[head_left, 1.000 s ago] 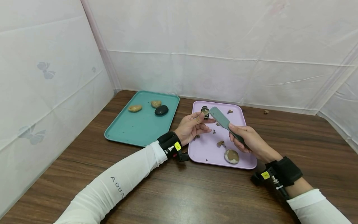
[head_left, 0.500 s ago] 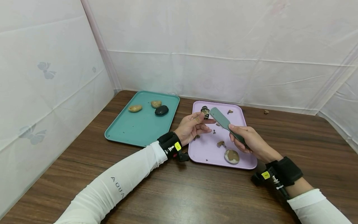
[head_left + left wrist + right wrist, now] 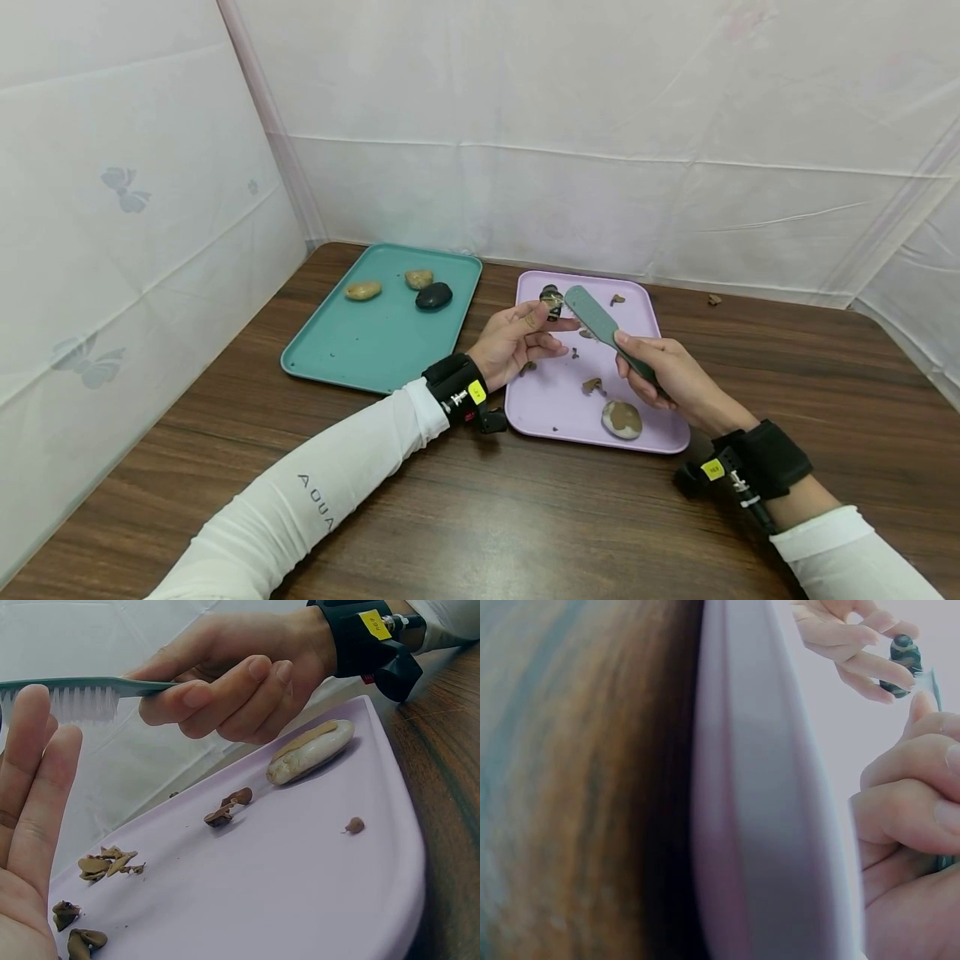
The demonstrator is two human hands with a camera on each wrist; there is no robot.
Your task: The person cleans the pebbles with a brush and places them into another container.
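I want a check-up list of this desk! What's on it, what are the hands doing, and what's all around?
Surface: brown wooden table, dark grain, bare at the front.
Job's things: small dark stone pinched in the left hand; green brush gripped by the right hand, bristles at the stone, above the purple tray.
Clutter: brown crumbs and a pale stone smeared brown on the purple tray; three stones, one of them a black stone, on the teal tray; one crumb on the table.
Hands: both busy, wrist bands with cameras.
Cables: nothing seen.
Surroundings: white cloth walls with faint butterflies.
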